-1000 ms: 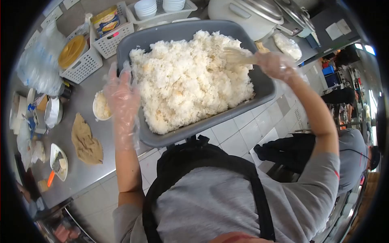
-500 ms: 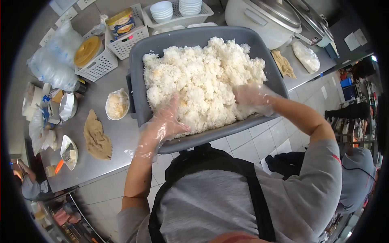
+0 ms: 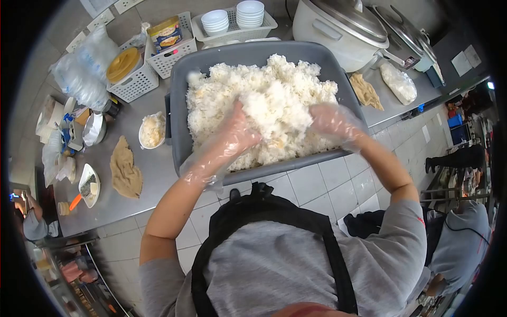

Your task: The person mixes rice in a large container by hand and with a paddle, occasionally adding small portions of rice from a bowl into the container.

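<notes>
The tub (image 3: 177,127) sits on the counter (image 3: 153,182) at 12 o'clock from the person's chest, its near rim hanging over the counter's edge, likely so both arms can reach in without stretching. It is heaped with rice (image 3: 264,87). Both hands wear thin plastic gloves, probably to keep the sticky grains off the skin. The left hand (image 3: 232,140) comes in from 7 o'clock and the right hand (image 3: 330,122) from 4 o'clock. Each is cupped, fingers curled into one clump in the near half of the heap, so the rice is grasped between the two palms rather than pinched. A small bowl (image 3: 152,130) of rice stands just beside the tub at 9 o'clock, with a crumpled cloth (image 3: 125,169) near it at 8 o'clock. The cooker (image 3: 343,29) is at 1 o'clock. Half a second ago the left hand lay flatter on the rice by the near rim, and the right hand was lower at the tub's near right. Now they have closed toward each other and the clump bulges up between them. A second ago the right hand held a paddle at the far right, and that paddle is out of sight now.
</notes>
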Demonstrator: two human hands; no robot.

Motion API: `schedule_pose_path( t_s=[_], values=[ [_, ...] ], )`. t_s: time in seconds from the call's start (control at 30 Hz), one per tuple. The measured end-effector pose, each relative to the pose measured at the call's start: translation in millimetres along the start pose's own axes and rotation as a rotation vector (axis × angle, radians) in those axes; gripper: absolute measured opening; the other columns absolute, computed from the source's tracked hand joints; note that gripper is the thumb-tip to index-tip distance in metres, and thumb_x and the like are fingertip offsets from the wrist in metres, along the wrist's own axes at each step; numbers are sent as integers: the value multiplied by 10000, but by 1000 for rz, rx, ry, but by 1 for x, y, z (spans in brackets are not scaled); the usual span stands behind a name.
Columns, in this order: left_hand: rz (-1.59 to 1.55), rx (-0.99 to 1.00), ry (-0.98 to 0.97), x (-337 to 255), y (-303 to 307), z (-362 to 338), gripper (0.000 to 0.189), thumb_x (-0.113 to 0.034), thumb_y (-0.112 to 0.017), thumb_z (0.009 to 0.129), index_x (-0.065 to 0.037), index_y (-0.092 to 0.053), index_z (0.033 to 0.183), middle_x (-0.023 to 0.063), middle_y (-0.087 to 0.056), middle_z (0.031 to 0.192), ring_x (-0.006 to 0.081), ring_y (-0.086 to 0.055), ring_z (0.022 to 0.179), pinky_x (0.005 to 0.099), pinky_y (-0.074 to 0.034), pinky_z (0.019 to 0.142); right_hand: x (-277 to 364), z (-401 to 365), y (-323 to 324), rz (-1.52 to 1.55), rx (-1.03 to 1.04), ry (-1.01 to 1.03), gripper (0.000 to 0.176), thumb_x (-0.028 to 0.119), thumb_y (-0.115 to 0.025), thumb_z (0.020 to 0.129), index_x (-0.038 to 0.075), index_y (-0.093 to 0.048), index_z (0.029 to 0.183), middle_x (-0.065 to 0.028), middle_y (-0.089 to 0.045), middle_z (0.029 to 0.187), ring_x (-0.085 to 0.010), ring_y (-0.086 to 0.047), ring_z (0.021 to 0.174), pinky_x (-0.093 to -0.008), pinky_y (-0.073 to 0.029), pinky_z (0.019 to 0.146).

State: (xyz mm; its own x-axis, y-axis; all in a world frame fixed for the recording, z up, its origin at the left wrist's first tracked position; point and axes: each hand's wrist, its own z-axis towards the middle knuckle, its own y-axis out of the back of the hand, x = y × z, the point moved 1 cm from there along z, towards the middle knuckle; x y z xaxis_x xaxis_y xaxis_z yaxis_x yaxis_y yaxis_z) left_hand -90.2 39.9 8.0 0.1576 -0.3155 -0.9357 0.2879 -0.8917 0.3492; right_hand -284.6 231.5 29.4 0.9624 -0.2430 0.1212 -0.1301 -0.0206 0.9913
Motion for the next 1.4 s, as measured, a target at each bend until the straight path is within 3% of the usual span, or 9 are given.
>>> schedule_pose_path(
  t_s=[0.07,0.13,0.37,0.6,0.97,1.1,1.13,1.2,1.4],
  values=[
    [-8,-41,-38,-7,-10,14,981,-19,-661,691,31,-44,1451,201,-436,1326,248,-466,1201,317,-393,998,-41,-1,-1,-243,-421,280,168,195,-530,853,68,-580,950,-125,-613,873,-306,-599,768,-412,-498,760],
    [100,-81,-117,-14,-12,27,971,-32,-675,697,19,-68,1453,219,-399,1340,279,-444,1224,326,-391,1011,-38,17,46,-426,-61,-31,141,186,-529,858,79,-587,930,-114,-626,818,-309,-609,690,-438,-495,662],
    [387,-109,-244,1,20,45,715,-123,-739,721,-62,-427,1362,176,-451,1352,282,-532,1102,343,-411,986,-51,37,98,-558,-321,-103,168,114,-471,880,99,-608,977,-148,-641,781,-306,-634,671,-433,-482,548],
    [546,-321,-123,27,89,-29,133,-103,-664,780,-13,-631,872,118,-609,862,251,-588,814,334,-458,735,-16,30,141,-712,127,-346,234,202,-425,924,134,-643,976,-105,-667,811,-251,-663,690,-382,-543,629],
    [588,-499,-177,39,84,-30,106,-55,-648,780,-35,-631,883,120,-612,930,287,-605,871,360,-483,750,-64,61,59,-898,-30,164,226,242,-559,847,51,-675,882,-200,-650,814,-272,-655,722,-379,-528,688],
    [934,-478,-495,36,67,-18,72,-100,-622,814,-106,-656,877,69,-629,968,242,-611,898,350,-510,767,-32,54,46,-800,-62,-117,237,266,-595,783,51,-692,768,-115,-672,736,-296,-661,723,-445,-507,672],
    [857,-397,-629,24,53,-9,89,-119,-612,826,-125,-664,897,52,-634,963,221,-608,913,341,-514,787,-50,67,-8,-1074,-272,-62,238,278,-581,784,72,-700,778,-86,-677,736,-290,-661,719,-458,-499,662],
    [697,-147,-817,-3,8,15,130,-107,-607,805,-128,-666,919,50,-633,979,223,-595,941,349,-505,822,-9,104,7,-589,199,-207,263,304,-547,800,90,-694,761,-78,-675,753,-271,-660,712,-467,-489,657],
    [815,42,-758,19,-15,72,246,-100,-697,697,-96,-646,937,81,-624,1002,250,-582,964,364,-492,862,-37,107,-10,-785,-229,40,218,315,-581,835,109,-651,813,-52,-672,849,-241,-645,736,-412,-497,640]
  ],
)
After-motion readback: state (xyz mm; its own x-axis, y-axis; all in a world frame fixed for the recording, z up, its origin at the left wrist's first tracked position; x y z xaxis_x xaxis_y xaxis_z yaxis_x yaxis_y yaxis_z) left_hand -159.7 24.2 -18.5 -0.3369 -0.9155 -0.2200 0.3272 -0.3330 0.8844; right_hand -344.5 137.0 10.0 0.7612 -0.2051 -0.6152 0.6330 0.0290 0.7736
